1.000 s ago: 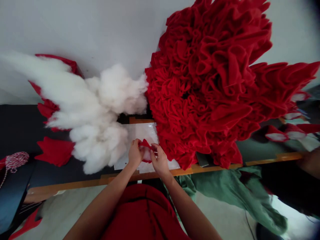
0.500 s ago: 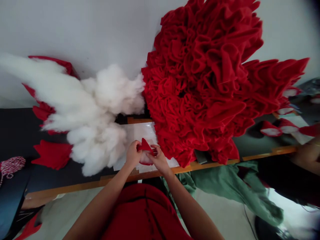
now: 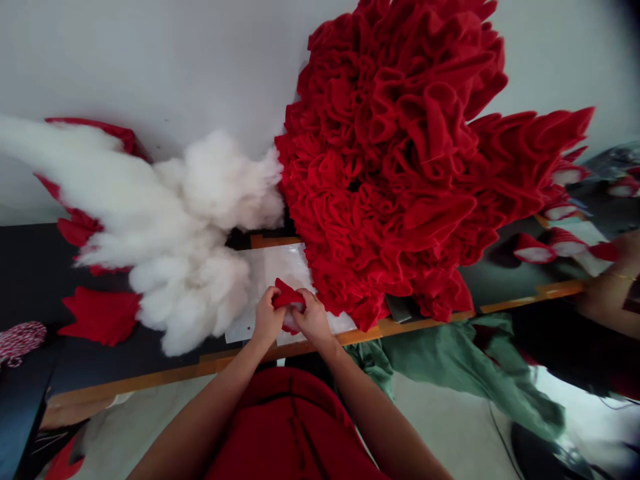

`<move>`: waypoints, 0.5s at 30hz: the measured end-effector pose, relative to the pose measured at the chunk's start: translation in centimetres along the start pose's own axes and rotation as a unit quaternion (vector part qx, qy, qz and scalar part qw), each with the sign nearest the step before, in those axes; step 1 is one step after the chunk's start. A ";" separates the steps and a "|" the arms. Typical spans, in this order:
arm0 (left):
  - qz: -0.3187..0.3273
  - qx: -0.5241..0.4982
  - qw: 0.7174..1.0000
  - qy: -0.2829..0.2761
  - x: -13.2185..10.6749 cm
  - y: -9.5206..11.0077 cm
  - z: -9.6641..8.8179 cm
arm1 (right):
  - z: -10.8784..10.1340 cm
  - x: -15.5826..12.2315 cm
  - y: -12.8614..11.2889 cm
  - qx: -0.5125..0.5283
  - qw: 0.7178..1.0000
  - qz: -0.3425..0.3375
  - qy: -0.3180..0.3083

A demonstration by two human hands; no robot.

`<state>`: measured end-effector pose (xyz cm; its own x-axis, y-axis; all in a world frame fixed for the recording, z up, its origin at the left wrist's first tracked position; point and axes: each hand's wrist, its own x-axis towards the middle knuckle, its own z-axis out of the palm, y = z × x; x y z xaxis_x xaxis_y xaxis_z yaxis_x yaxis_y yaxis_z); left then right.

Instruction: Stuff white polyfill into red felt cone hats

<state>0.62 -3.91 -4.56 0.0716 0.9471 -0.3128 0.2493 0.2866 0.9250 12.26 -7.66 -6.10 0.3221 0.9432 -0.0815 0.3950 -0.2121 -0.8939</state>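
Observation:
A small red felt cone [image 3: 285, 292] with white stuffing showing at its opening is between my hands. My left hand [image 3: 269, 317] grips its left side, fingers curled round the felt. On the right, my right hand [image 3: 314, 319] is closed on the opening edge, thumb near the white fibre. Part of the cone lies hidden behind the fingers. Beneath is a clear plastic sheet [image 3: 295, 261] on the dark table. Fluffy white stuffing [image 3: 195, 287] is heaped just left of my hands, and a tall pile of red felt pieces [image 3: 370, 200] stands to the right.
A flat red felt stack [image 3: 103, 313] and a red-and-white cord bundle [image 3: 23, 339] lie at left. Stuffed red cones [image 3: 534, 249] sit at far right beside another person's arm [image 3: 607, 293]. Green cloth [image 3: 460, 360] hangs below the wooden table edge [image 3: 410, 327].
My right hand has closed in on the cone's opening, and the cone's tip is now folded lower between my hands. The whole view has shifted slightly.

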 end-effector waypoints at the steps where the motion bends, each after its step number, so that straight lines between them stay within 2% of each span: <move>1: 0.010 0.003 1.000 -0.001 0.0 0.3 -0.2 | -0.1 0.1 -0.2 -0.005 1.000 0.002 0.008; 6: 0.016 -0.011 1.000 0.008 0.2 1.0 -0.8 | -0.7 0.8 -0.3 -0.004 0.999 0.014 0.046; 10: -0.024 -0.084 0.995 -0.043 -0.4 0.9 -0.8 | -0.7 0.7 -0.6 0.017 0.998 0.013 0.058; 13: -0.040 -0.097 0.994 -0.032 -0.7 0.7 -0.4 | -0.5 0.0 -1.2 0.061 0.998 0.003 0.024; 15: -0.030 -0.072 0.997 -0.009 -0.7 0.6 -0.1 | -0.3 -0.4 -1.3 0.095 0.995 0.027 0.005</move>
<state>0.58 -4.33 -3.73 0.0790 0.9249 -0.3720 0.1130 0.3624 0.9251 11.87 -7.84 -4.73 0.3465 0.9293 -0.1282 0.2074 -0.2092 -0.9556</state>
